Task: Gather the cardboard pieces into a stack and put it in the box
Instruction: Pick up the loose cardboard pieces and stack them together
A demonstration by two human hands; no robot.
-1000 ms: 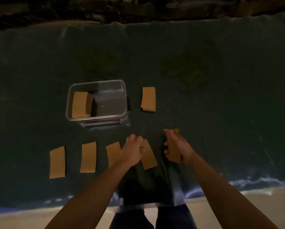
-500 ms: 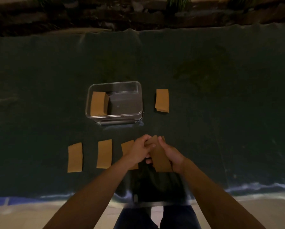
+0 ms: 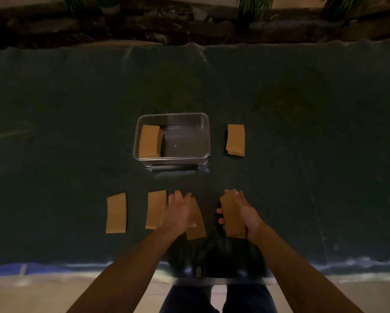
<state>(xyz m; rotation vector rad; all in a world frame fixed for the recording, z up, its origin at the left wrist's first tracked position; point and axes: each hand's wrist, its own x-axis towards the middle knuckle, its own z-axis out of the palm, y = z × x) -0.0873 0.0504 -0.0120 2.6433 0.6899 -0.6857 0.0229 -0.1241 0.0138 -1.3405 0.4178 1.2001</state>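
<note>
A clear plastic box [image 3: 206, 134] stands on the dark mat with a cardboard stack [image 3: 150, 141] in its left half. Another cardboard stack [image 3: 235, 140] lies just right of the box. Two single pieces lie flat at front left, one at the far left [image 3: 116, 213] and one [image 3: 155, 208] beside my left hand. My left hand [image 3: 180, 213] lies over a tilted cardboard piece [image 3: 198, 227], thumb on top of it. Held a hand's width to the right, apart from the left, my right hand [image 3: 248, 215] grips a small stack of cardboard pieces [image 3: 229, 211].
The dark mat [image 3: 302, 177] spreads wide on all sides; its front edge runs near my knees. A dark flat object [image 3: 223, 258] lies at the front edge between my forearms. Stones and plants [image 3: 252, 10] line the far side.
My hands met and a piece passed onto the stack in my right hand. They have parted since; my left hand moved back left onto another piece, which now sits tilted.
</note>
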